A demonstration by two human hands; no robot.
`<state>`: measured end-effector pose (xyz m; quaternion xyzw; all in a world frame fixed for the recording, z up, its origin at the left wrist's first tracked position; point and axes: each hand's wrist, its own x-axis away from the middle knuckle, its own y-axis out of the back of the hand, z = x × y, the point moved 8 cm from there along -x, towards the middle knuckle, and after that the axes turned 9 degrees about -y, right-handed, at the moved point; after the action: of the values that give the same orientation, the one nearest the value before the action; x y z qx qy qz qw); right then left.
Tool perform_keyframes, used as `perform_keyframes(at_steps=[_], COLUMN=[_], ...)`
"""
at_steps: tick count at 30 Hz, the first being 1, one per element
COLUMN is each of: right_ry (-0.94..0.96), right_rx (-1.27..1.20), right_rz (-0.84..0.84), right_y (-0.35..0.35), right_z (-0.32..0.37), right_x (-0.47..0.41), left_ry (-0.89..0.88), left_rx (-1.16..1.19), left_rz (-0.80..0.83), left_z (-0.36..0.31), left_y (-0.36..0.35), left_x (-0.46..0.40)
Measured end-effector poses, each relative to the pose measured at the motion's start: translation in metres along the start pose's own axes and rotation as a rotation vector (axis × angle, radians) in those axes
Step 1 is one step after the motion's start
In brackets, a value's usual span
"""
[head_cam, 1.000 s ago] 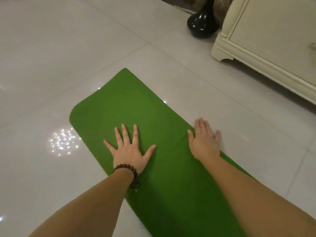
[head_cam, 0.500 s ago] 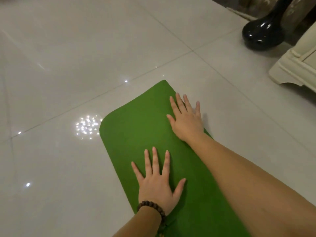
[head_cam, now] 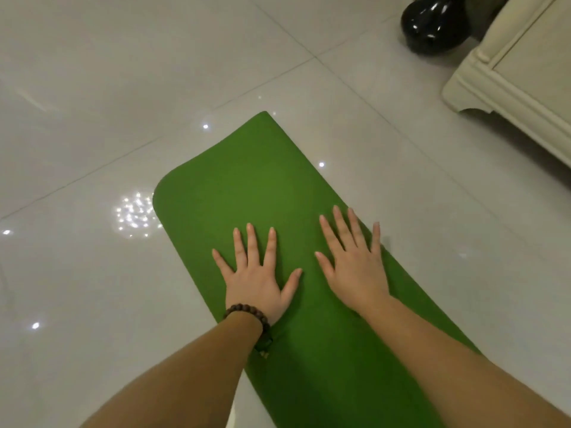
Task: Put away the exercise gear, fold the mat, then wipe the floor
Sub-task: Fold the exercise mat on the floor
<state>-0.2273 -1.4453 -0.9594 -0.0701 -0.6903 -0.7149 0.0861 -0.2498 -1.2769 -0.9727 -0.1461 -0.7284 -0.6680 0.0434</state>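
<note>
Pressing flat on one green mat (head_cam: 247,186), left hand (head_cam: 256,279) and right hand (head_cam: 355,267) spread their fingers (head_cam: 251,242) apart.

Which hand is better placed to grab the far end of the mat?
Probably the right hand: its fingertips lie farther up the green mat than the left hand.

The green mat (head_cam: 247,186) lies flat on the pale glossy tiled floor (head_cam: 92,88), running slantwise from lower right to its rounded far end at upper centre; its surface is smooth and plain. Its near part runs out of view at the bottom edge.
</note>
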Motion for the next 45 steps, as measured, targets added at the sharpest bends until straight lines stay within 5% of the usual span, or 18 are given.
perform_keyframes(at_steps=[7, 13, 28, 33, 41, 45], right_ry=[-0.326, -0.230, -0.561, -0.736, -0.406, -0.417], right_rx=[-0.019, -0.130, -0.082, -0.211, -0.181, -0.098], right_rz=[0.092, 0.272, 0.167, 0.095, 0.052, 0.044], right_y=[-0.052, -0.034, -0.034, -0.015, 0.033, 0.037], right_z=[-0.068, -0.078, -0.259, -0.259, -0.149, -0.135], right_x=[0.180, 0.184, 0.435, 0.472, 0.456, 0.428], left_ry=[-0.020, -0.181, -0.453, -0.394, -0.375, -0.332], left_rx=[-0.039, 0.053, -0.085, -0.134, -0.220, -0.214], left_rz=[-0.012, 0.067, 0.080, 0.033, -0.023, -0.017], left_z=[-0.002, -0.074, -0.247, -0.228, -0.150, -0.097], left_y=[-0.004, -0.013, -0.031, 0.010, 0.054, 0.038], left_x=[0.002, 0.080, 0.230, 0.276, 0.277, 0.226])
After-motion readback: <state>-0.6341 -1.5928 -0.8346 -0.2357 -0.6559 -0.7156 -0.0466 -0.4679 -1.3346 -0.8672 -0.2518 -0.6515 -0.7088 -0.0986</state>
